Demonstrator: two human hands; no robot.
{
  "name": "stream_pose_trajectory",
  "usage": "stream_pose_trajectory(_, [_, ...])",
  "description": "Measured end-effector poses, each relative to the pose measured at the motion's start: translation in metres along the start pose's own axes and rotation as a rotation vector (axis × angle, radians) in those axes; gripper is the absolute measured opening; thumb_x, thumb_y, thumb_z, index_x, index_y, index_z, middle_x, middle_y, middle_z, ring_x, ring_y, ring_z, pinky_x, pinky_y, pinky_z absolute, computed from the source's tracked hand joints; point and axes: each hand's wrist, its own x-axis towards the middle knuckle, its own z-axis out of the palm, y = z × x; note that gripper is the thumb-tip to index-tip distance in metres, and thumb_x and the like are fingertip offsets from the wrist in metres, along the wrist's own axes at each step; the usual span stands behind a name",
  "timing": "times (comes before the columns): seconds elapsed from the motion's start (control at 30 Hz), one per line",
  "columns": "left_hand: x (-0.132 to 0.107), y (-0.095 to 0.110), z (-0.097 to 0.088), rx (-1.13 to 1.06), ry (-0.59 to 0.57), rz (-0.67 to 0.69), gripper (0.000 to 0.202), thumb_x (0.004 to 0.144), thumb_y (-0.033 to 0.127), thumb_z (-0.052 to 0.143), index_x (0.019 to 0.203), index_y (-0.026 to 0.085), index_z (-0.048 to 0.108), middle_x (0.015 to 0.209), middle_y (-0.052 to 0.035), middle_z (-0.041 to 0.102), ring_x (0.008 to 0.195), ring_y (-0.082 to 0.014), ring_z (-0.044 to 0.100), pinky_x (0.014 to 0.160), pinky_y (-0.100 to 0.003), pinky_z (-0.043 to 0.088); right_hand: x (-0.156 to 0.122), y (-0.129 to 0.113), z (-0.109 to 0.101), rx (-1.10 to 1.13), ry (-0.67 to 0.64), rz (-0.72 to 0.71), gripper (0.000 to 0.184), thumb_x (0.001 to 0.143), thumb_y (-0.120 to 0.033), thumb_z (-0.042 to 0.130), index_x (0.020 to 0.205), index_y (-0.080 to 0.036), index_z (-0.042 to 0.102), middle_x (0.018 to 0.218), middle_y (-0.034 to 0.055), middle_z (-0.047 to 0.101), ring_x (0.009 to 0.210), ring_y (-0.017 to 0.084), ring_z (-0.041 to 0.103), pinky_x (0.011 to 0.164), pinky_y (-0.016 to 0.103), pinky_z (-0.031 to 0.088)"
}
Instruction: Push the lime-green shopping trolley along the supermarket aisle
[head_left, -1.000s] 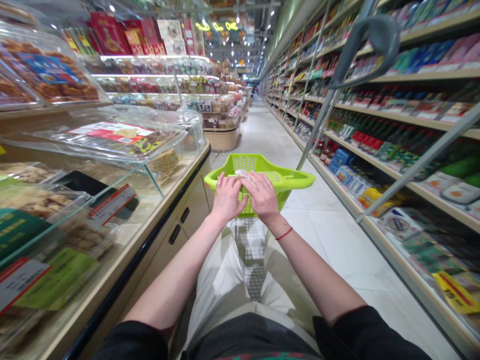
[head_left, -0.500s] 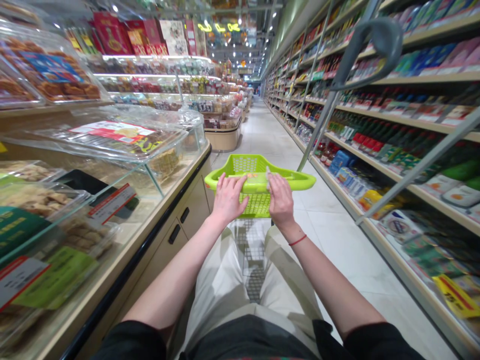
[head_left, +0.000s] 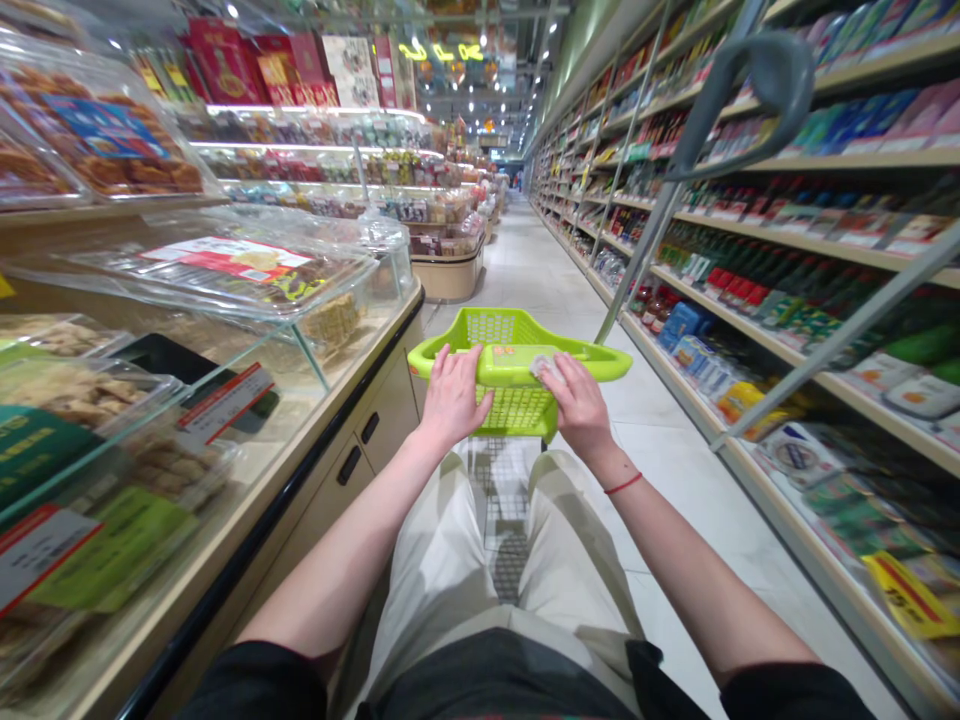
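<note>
A lime-green plastic shopping basket (head_left: 514, 410) sits at the front of a wire cart (head_left: 499, 500), with its flat green handle (head_left: 517, 365) folded across the top. My left hand (head_left: 452, 398) rests on the handle's left part, fingers spread. My right hand (head_left: 579, 403) lies at the handle's right end and pinches a small whitish wrapped item (head_left: 547, 367) at its fingertips. What this item is, I cannot tell. A red string bracelet (head_left: 622, 484) circles my right wrist.
A glass-fronted food counter (head_left: 225, 290) runs along the left. Tall shelves of packaged goods (head_left: 810, 240) line the right, and a grey cart handle (head_left: 757, 90) rises in front of them. A tiled aisle (head_left: 540, 270) stretches ahead between them.
My right hand has moved rightward along the handle, taking the whitish item with it, away from my left hand. My left hand has stayed on the handle.
</note>
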Motion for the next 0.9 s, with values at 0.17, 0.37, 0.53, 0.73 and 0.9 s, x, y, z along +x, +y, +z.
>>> stream_pose_trajectory(0.17, [0.001, 0.001, 0.001, -0.01, -0.004, -0.013, 0.068, 0.084, 0.03, 0.063, 0.143, 0.01, 0.039, 0.126, -0.0155, 0.063, 0.122, -0.0307, 0.056, 0.122, -0.054, 0.027, -0.001, 0.0, 0.001, 0.011, 0.049, -0.011, 0.051, 0.099, -0.005, 0.036, 0.145, -0.018, 0.053, 0.151, 0.016, 0.051, 0.146, 0.025, 0.04, 0.116, 0.051, 0.046])
stream_pose_trajectory(0.37, [0.001, 0.0, 0.0, 0.0, -0.005, -0.018, 0.068, 0.084, 0.028, 0.061, 0.145, 0.011, 0.037, 0.125, -0.0152, 0.064, 0.122, -0.0307, 0.057, 0.121, -0.054, 0.027, 0.028, -0.036, 0.028, 0.067, -0.072, -0.156, 0.042, 0.101, -0.011, 0.04, 0.136, -0.018, 0.062, 0.145, 0.0135, 0.058, 0.145, 0.024, 0.042, 0.118, 0.047, 0.043])
stream_pose_trajectory(0.53, [0.001, -0.002, 0.0, 0.003, -0.026, -0.019, 0.065, 0.085, 0.026, 0.058, 0.145, 0.011, 0.038, 0.124, -0.0152, 0.064, 0.123, -0.0306, 0.057, 0.122, -0.054, 0.027, 0.038, -0.032, 0.02, 0.074, -0.18, -0.269, 0.041, 0.101, -0.011, 0.043, 0.136, -0.02, 0.062, 0.143, 0.0114, 0.061, 0.143, 0.023, 0.046, 0.116, 0.047, 0.045])
stream_pose_trajectory(0.73, [0.001, -0.004, -0.011, 0.026, -0.103, 0.014, 0.058, 0.086, 0.026, 0.059, 0.142, 0.016, 0.046, 0.128, -0.0127, 0.063, 0.126, -0.0303, 0.054, 0.123, -0.053, 0.026, 0.006, 0.007, -0.011, 0.023, -0.154, -0.182, 0.047, 0.098, -0.006, 0.042, 0.139, -0.02, 0.06, 0.141, 0.0126, 0.062, 0.141, 0.024, 0.048, 0.114, 0.048, 0.048])
stream_pose_trajectory(0.9, [-0.007, -0.017, -0.02, 0.089, -0.067, -0.07, 0.054, 0.087, 0.027, 0.06, 0.14, 0.019, 0.05, 0.136, -0.013, 0.059, 0.135, -0.034, 0.046, 0.124, -0.061, 0.017, -0.01, 0.017, -0.016, 0.001, -0.148, -0.176, 0.049, 0.098, -0.003, 0.038, 0.139, -0.019, 0.059, 0.143, 0.0133, 0.059, 0.143, 0.025, 0.045, 0.113, 0.049, 0.05])
